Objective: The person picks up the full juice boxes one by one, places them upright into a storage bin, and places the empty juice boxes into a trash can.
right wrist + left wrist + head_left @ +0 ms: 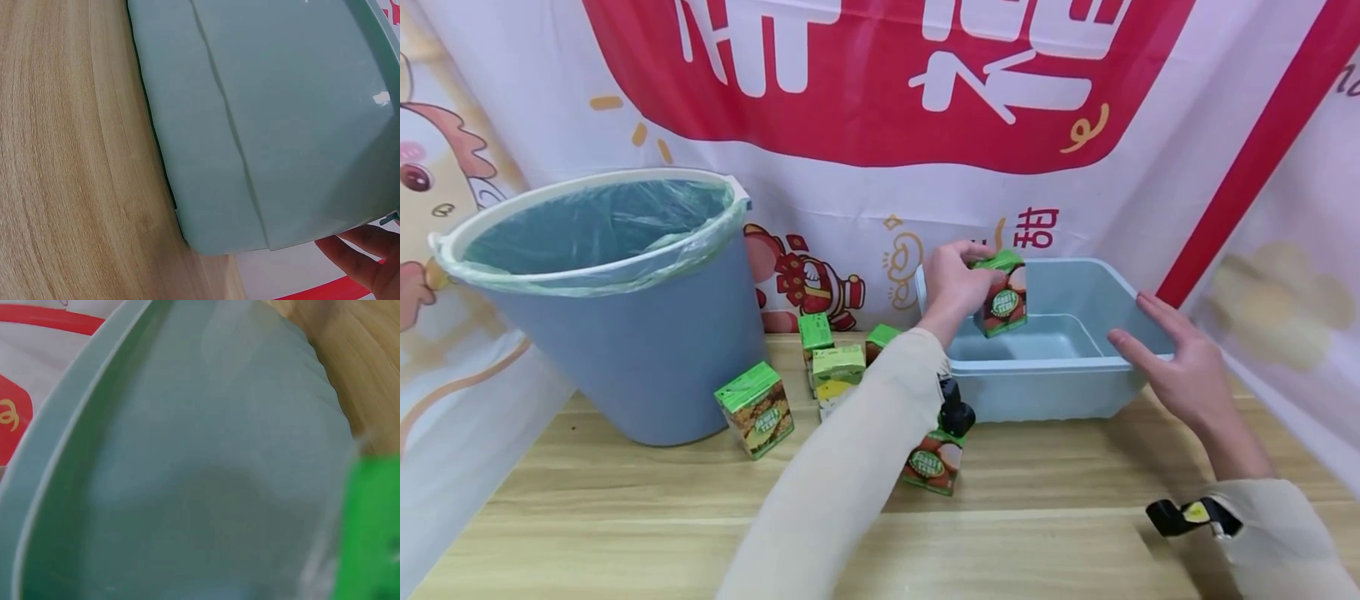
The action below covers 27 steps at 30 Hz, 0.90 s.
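Observation:
My left hand [958,279] grips a small green-topped box [1006,300] with a brown front and a round green label. It is held over the left part of the light blue basin [1037,392]. In the left wrist view, a blurred green face of the box [375,531] fills the lower right corner. At the basin's right end, my right hand [1187,367] touches the rim with thumb and fingers spread. The right wrist view shows fingers [353,253] against the outside of the end wall.
A tall blue bin [625,358] with a clear liner stands at the left. Close to it is a brown-and-green box [756,412]. Between bin and basin are a yellow-green box [838,367] and several others. Another box [936,462] lies beneath the left forearm. A printed cloth [850,192] hangs behind.

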Motion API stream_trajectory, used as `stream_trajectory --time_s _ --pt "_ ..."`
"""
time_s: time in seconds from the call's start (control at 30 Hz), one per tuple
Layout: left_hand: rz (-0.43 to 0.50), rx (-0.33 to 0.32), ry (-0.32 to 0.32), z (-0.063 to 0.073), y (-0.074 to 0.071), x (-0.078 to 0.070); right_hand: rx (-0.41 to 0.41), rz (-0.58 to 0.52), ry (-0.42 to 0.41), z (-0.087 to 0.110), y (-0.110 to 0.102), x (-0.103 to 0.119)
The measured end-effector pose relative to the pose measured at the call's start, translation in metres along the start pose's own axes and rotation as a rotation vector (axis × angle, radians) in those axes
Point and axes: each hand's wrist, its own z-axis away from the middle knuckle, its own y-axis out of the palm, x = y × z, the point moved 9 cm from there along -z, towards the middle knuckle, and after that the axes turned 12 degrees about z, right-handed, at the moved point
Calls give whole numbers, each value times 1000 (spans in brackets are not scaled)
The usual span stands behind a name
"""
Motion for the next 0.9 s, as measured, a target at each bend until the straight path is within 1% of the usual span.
stream_trajectory --time_s 0.1,0.17,0.23,0.33,0.4,0.53,0.77,0.9 --pt "-44 -13 -30 -2 -1 6 3 -9 2 -1 0 0" --pt "-74 -7 -43 -2 -1 8 3 -14 3 -1 0 1" --pt "-112 17 -48 -2 1 10 5 -11 6 -1 0 0" --pt "-165 65 -39 -1 5 11 8 -9 12 0 0 -1" --pt "-197 82 -33 0 7 13 15 -9 15 0 1 -1" --pt "-222 99 -39 2 11 16 29 -8 20 0 3 -1" --pt "-239 140 -49 3 15 20 18 -11 14 0 1 0" --pt "-268 168 -44 4 18 21 15 -12 16 1 0 -1"
